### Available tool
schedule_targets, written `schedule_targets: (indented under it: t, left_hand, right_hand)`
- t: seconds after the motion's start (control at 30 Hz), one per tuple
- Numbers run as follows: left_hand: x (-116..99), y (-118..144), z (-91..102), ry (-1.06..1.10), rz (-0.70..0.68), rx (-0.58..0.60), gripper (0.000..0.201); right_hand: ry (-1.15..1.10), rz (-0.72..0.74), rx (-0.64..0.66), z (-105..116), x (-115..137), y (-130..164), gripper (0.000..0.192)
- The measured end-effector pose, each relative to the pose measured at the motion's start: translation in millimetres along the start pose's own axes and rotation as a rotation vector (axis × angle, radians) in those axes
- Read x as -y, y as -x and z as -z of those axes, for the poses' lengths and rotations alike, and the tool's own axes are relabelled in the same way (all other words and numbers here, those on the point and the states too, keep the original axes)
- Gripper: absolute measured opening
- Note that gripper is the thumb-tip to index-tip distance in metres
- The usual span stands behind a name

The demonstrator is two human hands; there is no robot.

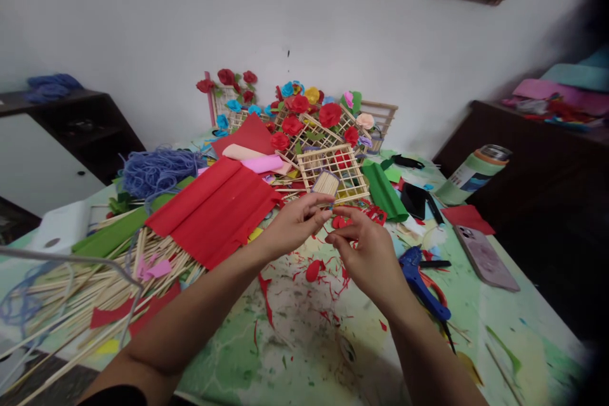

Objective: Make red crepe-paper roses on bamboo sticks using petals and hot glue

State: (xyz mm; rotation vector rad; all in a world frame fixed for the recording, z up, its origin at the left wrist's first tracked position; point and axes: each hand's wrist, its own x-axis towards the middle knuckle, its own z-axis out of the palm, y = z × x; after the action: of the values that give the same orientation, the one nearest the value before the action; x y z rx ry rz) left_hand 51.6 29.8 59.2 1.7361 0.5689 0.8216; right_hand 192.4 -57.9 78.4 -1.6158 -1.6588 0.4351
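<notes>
Red scraps (313,271) lie beneath the hands (373,250), whose hold I cannot tell; bottle label (465,176) illegible.

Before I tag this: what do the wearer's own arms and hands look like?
Left hand and right hand: ungloved, no watch or bracelet visible. A black sleeve shows on the left arm at the picture's bottom edge; the right arm is bare as far as visible.
</notes>
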Motion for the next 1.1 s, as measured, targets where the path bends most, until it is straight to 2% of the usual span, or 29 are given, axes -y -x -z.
schedule_targets:
  t: [0.17, 0.27, 0.47, 0.6, 0.9, 1.1]
  left_hand:
    - [-3.0, 0.2, 4.2, 0.028, -0.086, 0.052, 0.047]
    - [-4.0, 1.2, 4.4, -0.008, -0.107, 0.058, 0.043]
    - [-6.0, 2.4, 4.4, -0.306, -0.167, 0.007, 0.034]
    - [-6.3, 2.4, 4.8, -0.382, -0.168, 0.012, 0.035]
    - [-3.2, 0.1, 4.5, -0.390, -0.161, -0.022, 0.032]
    - [-1.2, -1.0, 7.4, -0.280, -0.219, 0.054, 0.036]
  right_hand:
    - [0.009, 0.005, -0.019, 1.8, 0.7, -0.9, 0.042]
    - [0.031, 0.003, -0.012, 0.0, 0.4, -0.9, 0.041]
    - [0.053, 0.006, -0.001, -5.6, -1.4, -0.1, 0.039]
    - [0.057, 0.023, -0.006, -7.2, -2.1, 1.3, 0.039]
    - [0.063, 0.016, -0.009, -5.6, -2.1, 0.5, 0.037]
    - [0.067, 0.011, -0.042, -4.5, -2.4, -0.2, 0.035]
